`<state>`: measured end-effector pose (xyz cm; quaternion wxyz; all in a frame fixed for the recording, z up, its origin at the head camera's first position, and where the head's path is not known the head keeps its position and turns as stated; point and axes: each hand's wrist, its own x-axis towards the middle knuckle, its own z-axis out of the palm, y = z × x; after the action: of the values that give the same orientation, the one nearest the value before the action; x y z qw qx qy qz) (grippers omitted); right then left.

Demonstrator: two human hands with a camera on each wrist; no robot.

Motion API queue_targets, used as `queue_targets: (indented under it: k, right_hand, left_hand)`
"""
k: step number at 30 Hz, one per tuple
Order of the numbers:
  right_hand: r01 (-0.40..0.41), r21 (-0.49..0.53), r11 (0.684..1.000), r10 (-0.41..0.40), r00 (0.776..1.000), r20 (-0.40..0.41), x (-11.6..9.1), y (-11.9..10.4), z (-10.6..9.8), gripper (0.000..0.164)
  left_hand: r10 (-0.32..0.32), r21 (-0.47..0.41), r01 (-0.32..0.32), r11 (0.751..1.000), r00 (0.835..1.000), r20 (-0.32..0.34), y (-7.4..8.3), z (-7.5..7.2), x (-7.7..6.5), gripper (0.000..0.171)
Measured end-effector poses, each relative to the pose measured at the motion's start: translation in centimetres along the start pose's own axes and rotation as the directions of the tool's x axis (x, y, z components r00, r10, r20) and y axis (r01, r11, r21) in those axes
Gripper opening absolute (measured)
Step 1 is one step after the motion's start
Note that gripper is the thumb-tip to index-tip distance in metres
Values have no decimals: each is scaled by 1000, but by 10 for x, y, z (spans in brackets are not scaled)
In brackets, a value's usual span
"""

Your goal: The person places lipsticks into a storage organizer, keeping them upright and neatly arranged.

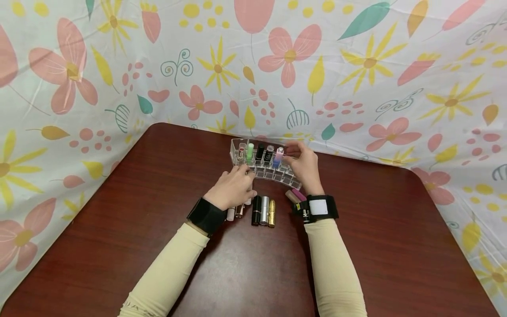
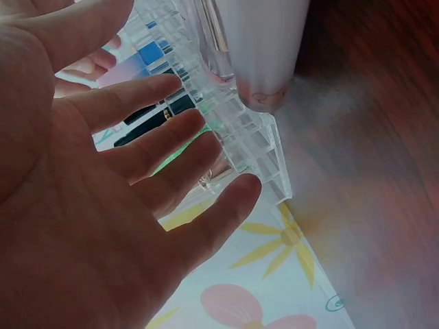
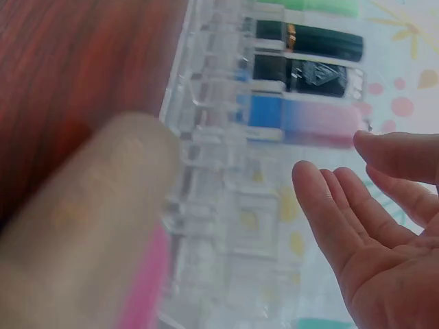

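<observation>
A clear stepped lipstick holder (image 1: 263,171) stands near the table's back edge. Its back row holds several upright lip products, among them a green tube (image 1: 250,152), a black lipstick (image 1: 259,152) and a pink-and-blue lipstick (image 1: 278,156). My right hand (image 1: 304,164) is at the holder's right end, fingers apart and holding nothing. Its thumb (image 3: 391,151) is by the pink end of that lipstick; whether it touches, I cannot tell. My left hand (image 1: 231,187) hovers at the holder's front left, its fingers (image 2: 219,212) spread with nothing in them.
In front of the holder lie a black tube (image 1: 256,210), a silver tube (image 1: 264,210) and a gold tube (image 1: 271,213). More tubes (image 1: 239,211) lie partly under the left wrist. A magenta tube (image 1: 298,194) and a beige one (image 1: 292,197) lie by the right wrist.
</observation>
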<state>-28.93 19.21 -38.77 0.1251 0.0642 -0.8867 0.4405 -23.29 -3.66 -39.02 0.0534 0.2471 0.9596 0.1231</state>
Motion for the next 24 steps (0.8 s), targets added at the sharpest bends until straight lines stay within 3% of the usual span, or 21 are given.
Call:
queue_targets:
  k: [4,9,12,17,24]
  right_hand:
    - [-7,1,1000,7,999,-44,-8,-4,-17,35]
    - [3,11,1000,-2,997,-82,-18,-14,-36,32]
    - [23,-15,1000,-24,995,-92,-27,-21,-45,29]
    - [91,-89,992,-99,992,-84,-42,-32,-56,22]
    - [192,-148,970,-195,981,-8,-62,-50,-68,18]
  left_hand:
    - [11,-11,-12,1000,1000,-18,3,-4,-1,47]
    - [72,18,-70,997,988,-137,10,-18,-6,47]
    - [137,78,-123,989,967,-215,16,-24,-10,47]
    - [238,164,-194,967,918,-318,29,-35,-20,47]
    - [287,194,-226,955,874,-392,47,-50,-36,43]
